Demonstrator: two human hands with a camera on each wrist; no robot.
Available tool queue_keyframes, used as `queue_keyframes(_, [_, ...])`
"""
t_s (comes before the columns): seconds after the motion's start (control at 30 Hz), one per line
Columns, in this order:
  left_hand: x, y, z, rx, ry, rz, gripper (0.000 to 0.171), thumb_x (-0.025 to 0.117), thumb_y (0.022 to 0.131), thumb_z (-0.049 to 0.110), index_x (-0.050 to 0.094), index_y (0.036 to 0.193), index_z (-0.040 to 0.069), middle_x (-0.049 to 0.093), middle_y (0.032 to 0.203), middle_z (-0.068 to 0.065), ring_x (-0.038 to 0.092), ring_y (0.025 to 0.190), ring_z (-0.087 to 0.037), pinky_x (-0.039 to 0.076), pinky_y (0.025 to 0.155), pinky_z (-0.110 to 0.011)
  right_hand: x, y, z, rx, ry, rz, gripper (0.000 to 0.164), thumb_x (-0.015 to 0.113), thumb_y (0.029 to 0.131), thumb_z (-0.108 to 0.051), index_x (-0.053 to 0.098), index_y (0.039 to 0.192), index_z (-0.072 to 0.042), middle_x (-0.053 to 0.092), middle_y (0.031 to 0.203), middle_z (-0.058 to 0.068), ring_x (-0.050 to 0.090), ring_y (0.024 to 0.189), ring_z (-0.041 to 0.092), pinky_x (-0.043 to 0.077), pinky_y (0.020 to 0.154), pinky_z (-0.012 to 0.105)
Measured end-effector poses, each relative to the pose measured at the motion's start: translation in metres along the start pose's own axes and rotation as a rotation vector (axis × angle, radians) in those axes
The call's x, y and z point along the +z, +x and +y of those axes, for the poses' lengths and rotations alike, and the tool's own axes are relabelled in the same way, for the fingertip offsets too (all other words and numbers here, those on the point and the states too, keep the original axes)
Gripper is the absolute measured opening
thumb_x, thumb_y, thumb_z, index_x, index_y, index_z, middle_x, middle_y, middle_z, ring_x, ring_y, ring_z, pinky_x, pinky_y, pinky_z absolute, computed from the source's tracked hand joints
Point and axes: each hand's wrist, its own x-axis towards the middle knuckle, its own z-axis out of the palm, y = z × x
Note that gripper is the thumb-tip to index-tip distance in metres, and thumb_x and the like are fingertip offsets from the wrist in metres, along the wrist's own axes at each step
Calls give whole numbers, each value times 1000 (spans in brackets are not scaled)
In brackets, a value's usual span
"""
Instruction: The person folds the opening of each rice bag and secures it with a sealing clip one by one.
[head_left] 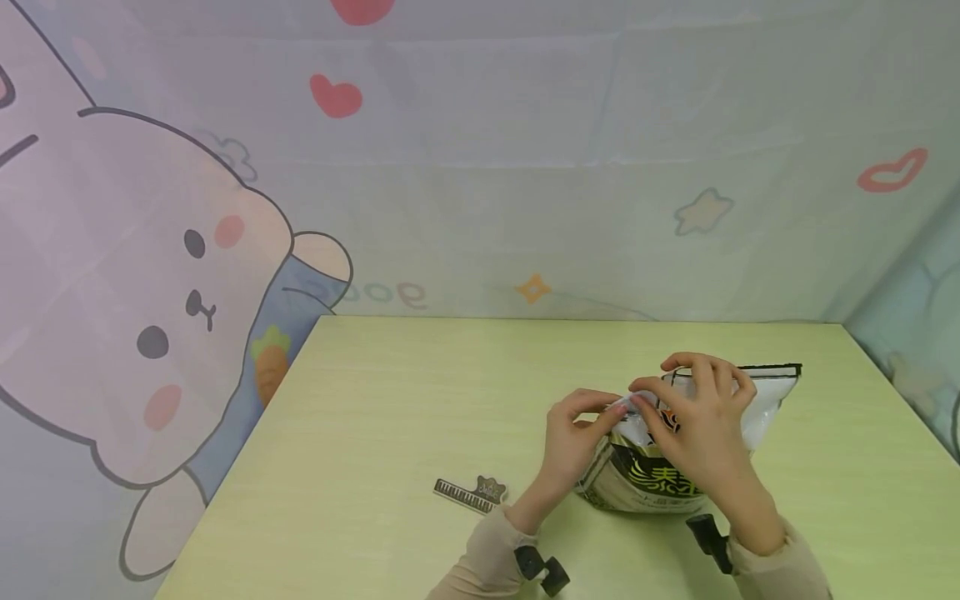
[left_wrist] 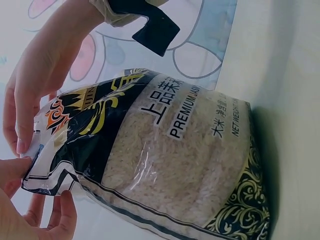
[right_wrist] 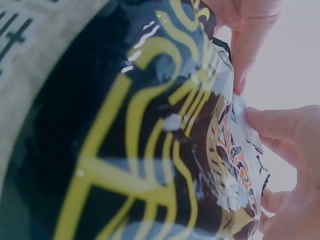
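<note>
A clear-fronted bag of rice (head_left: 652, 492) stands on the table, with a black and gold band and a white top. My left hand (head_left: 566, 450) pinches the bag's top left corner between thumb and fingers. Close beside it, my right hand (head_left: 708, 429) grips the white top edge, thumb in front and fingers behind. From the left wrist, the rice bag (left_wrist: 160, 165) shows its grains and printed lettering, and both sets of fingertips meet at the top edge. A black and white clip with a piano-key pattern (head_left: 471, 494) lies left of the bag.
The pale yellow-green table (head_left: 375, 400) runs back to a printed cloth backdrop (head_left: 480, 167) with a cartoon rabbit at left. Black camera mounts (head_left: 542, 570) sit on both wrists, near the beige sleeves. The bag's right top corner stands up beyond the right hand.
</note>
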Motion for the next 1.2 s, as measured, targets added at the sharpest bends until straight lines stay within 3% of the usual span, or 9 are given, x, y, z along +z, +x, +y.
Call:
queue_keyframes(0.4, [-3, -1, 0, 9, 8, -12, 18, 59, 83, 2, 64, 93, -11, 60, 93, -26, 60, 85, -32, 53, 64, -21, 0, 2, 3, 23, -44, 39, 39, 42, 90, -46, 63, 74, -16, 50, 95, 20, 35, 88, 43, 15, 78, 61])
queue_keyframes(0.87, [-12, -4, -2, -18, 12, -33, 18, 59, 83, 2, 64, 94, -11, 62, 94, -27, 60, 86, -36, 54, 68, -38, -2, 4, 11, 21, -28, 144, 39, 44, 91, -41, 65, 72, -14, 51, 93, 22, 36, 86, 44, 12, 76, 60])
queue_keyframes(1.07, [-13, -4, -3, -3, 34, -14, 17, 60, 82, 2, 65, 93, -10, 64, 92, -26, 61, 83, -33, 54, 67, -36, -2, 5, 12, 25, -36, 161, 37, 46, 89, -41, 64, 71, -14, 51, 93, 22, 35, 87, 44, 12, 77, 60])
queue_keyframes(1.2, [-13, -5, -5, 0, 48, -9, 17, 61, 81, 3, 65, 92, -9, 64, 92, -25, 62, 82, -31, 55, 65, -29, -1, 4, 13, 17, -38, 200, 36, 49, 88, -40, 64, 70, -13, 50, 92, 22, 36, 86, 44, 12, 76, 59])
